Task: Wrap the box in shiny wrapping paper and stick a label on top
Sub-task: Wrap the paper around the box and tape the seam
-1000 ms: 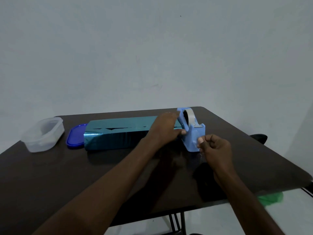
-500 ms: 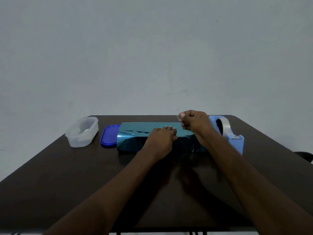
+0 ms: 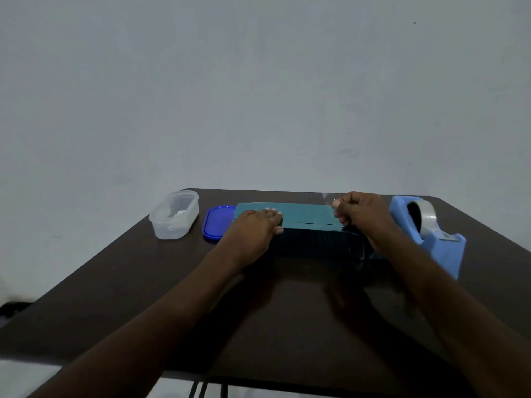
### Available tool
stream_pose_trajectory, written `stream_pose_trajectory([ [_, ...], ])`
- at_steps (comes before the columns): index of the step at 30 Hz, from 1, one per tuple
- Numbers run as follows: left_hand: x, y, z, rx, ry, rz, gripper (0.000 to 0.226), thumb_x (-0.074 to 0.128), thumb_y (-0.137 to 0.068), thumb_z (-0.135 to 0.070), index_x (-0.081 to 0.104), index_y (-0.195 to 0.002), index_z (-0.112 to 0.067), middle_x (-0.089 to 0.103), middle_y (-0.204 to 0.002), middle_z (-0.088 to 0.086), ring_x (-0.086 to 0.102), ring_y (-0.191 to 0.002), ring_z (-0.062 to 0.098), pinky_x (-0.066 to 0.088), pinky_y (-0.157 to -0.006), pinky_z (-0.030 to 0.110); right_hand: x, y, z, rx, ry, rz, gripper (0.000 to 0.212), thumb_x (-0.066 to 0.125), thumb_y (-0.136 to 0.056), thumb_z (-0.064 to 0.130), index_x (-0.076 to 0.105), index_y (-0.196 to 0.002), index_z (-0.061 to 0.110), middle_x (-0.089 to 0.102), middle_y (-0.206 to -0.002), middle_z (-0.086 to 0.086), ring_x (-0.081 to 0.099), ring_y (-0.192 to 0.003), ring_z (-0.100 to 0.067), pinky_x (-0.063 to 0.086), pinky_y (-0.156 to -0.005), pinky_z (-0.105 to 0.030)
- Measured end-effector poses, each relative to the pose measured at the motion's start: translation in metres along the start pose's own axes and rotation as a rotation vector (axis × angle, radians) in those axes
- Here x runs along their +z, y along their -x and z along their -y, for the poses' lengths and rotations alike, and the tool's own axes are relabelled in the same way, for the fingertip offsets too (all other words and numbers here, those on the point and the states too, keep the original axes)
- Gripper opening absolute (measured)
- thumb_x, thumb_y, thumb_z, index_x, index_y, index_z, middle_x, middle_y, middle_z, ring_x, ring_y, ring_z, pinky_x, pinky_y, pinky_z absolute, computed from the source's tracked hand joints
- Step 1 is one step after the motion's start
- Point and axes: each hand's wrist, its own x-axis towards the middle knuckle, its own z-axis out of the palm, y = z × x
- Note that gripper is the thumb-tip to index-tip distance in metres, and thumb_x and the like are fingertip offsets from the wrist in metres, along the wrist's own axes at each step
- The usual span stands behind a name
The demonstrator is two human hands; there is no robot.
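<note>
A long box wrapped in shiny teal paper (image 3: 304, 215) lies across the far middle of the dark table (image 3: 143, 297). My left hand (image 3: 253, 231) rests flat on the box's left part, fingers straight, pressing the paper down. My right hand (image 3: 359, 214) hovers over the box's right part and pinches a clear strip of tape (image 3: 327, 198) between thumb and fingertips. A light blue tape dispenser (image 3: 431, 234) with a clear roll stands just right of the box. No label is visible.
A clear plastic container (image 3: 175, 215) sits at the far left of the table, with its blue lid (image 3: 217, 224) lying flat between it and the box. A plain wall stands close behind the table's far edge.
My right hand left the dispenser with a torn strip of tape and moved over the right part of the box. My left hand slid leftward along the box top.
</note>
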Motion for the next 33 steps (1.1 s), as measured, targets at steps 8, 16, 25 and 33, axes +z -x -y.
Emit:
stream_pose_trajectory([
  [8,0.008,0.003,0.006,-0.043,0.028,-0.014,0.045,0.038,-0.105,-0.027,0.038,-0.148,-0.012,0.037,-0.155,0.007,0.029,-0.145,0.020,0.020,-0.117,0.032,0.012,-0.013,0.011,-0.078,0.206,0.074,0.033,0.073,-0.086,0.032,0.069,-0.073,0.002,0.070,-0.069,-0.010,0.055,-0.059,-0.015,0.047,-0.059,-0.028],
  [16,0.006,0.001,0.006,-0.052,0.040,-0.008,0.046,0.041,-0.104,-0.025,0.038,-0.148,-0.013,0.037,-0.155,0.007,0.030,-0.144,0.020,0.022,-0.118,0.033,0.041,-0.042,0.045,-0.066,0.525,0.486,0.040,0.076,-0.083,0.034,0.065,-0.064,0.001,0.060,-0.050,0.002,0.045,-0.045,-0.010,0.041,-0.054,-0.024],
  [25,0.006,0.001,0.005,-0.044,0.053,-0.033,0.047,0.040,-0.104,-0.025,0.037,-0.148,-0.011,0.037,-0.155,0.008,0.029,-0.145,0.020,0.021,-0.118,0.032,0.067,-0.060,0.042,-0.055,0.799,0.573,0.040,0.079,-0.078,0.037,0.071,-0.070,-0.001,0.065,-0.060,-0.006,0.051,-0.051,-0.014,0.044,-0.061,-0.028],
  [33,0.007,0.002,0.007,-0.038,0.066,-0.026,0.046,0.040,-0.104,-0.025,0.038,-0.148,-0.011,0.037,-0.155,0.008,0.028,-0.145,0.019,0.021,-0.118,0.032,0.070,-0.044,0.036,-0.122,1.156,0.301,0.061,0.074,-0.071,0.064,0.042,-0.062,0.014,0.046,-0.062,0.002,0.049,-0.064,-0.016,0.036,-0.058,-0.026],
])
